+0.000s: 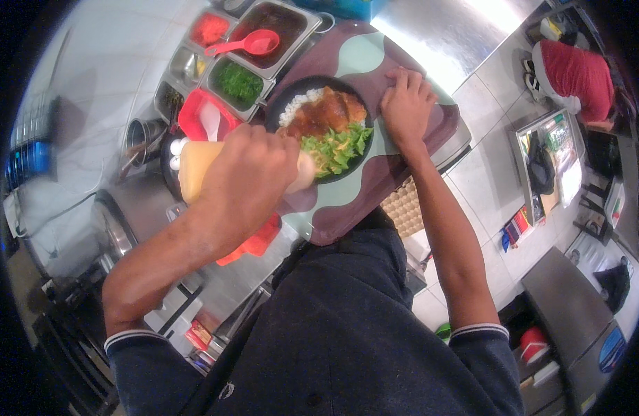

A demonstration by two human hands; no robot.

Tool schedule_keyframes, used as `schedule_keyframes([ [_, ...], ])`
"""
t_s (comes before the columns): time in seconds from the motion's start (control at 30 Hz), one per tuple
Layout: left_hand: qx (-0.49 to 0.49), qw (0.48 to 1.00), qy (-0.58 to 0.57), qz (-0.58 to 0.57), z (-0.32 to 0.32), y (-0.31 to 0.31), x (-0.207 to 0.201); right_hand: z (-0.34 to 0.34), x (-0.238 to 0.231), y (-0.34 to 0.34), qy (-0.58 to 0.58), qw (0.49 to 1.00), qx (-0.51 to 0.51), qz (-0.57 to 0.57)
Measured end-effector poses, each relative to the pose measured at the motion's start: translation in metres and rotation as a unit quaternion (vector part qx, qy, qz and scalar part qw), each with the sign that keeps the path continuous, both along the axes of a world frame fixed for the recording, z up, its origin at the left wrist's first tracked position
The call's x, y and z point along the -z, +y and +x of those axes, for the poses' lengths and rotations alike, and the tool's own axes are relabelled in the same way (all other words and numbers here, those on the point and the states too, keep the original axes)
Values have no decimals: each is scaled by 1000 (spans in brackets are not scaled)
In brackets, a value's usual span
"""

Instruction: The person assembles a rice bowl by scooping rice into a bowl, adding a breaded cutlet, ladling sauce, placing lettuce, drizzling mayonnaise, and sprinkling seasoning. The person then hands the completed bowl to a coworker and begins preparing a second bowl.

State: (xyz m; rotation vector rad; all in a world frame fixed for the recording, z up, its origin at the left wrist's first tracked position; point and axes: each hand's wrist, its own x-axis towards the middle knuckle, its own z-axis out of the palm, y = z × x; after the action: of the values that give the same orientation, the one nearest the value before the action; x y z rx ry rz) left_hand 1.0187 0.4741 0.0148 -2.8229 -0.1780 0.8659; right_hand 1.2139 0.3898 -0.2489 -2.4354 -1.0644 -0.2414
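Observation:
My left hand (253,173) grips a pale orange squeeze bottle (198,166), held sideways with its tip over the lettuce on a black plate (281,107). The plate carries white rice, brown sauced meat (327,111) and green lettuce (337,147). It rests on a maroon tray with mint wavy stripes (354,194). My right hand (406,104) lies flat on the tray just right of the plate, fingers spread, holding nothing.
Steel containers sit above the plate: one with brown sauce and a pink ladle (246,45), one with chopped greens (237,83), one with red bits (210,29). A red lidded tub (207,116) stands left. A person in a red shirt (576,76) is far right.

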Motion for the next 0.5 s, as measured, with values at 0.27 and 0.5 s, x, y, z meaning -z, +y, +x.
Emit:
schedule_keyframes([
  [0.27,63,993,-97,12,5,3,5,1,1,0,3,1000,-5,8],
  [0.5,97,967,-234,10,18,8,15,0,0,2,-6,1000,-5,20],
])
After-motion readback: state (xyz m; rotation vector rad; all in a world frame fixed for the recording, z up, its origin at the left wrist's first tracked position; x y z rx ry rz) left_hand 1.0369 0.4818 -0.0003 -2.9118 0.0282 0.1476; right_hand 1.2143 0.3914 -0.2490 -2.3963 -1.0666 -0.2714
